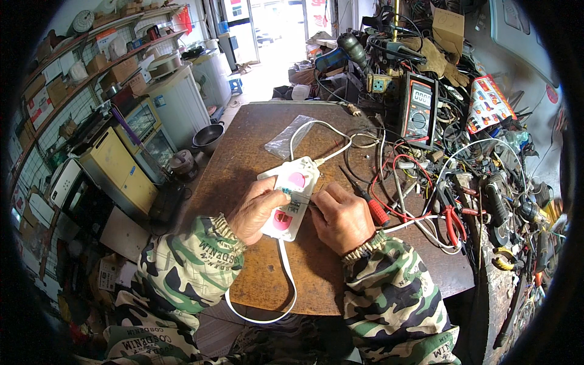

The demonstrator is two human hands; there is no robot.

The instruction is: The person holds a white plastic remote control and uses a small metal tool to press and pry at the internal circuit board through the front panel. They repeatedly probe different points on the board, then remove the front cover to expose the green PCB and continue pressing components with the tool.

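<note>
A white corded plastic box (300, 166) with two pink round areas on its face is tilted above the wooden table. My left hand (254, 210) is closed around its left side, the thumb pressing on its face. At the right edge of the box my right hand (342, 218) is closed in a pinch; a thin dark thing seems to stick out of the fingers, too small to name. From the lower end of the box a white cable (291, 277) loops down past the table's front edge. Another pale cord (336, 155) leaves its upper end.
The wooden table (237, 137) carries a clear plastic bag (289, 137), a red-handled screwdriver (376, 210) and red-handled pliers (453, 225). A multimeter (418, 112) stands at the right by heaped wires and tools. A black pan (208, 135) and shelves (91, 67) are at the left.
</note>
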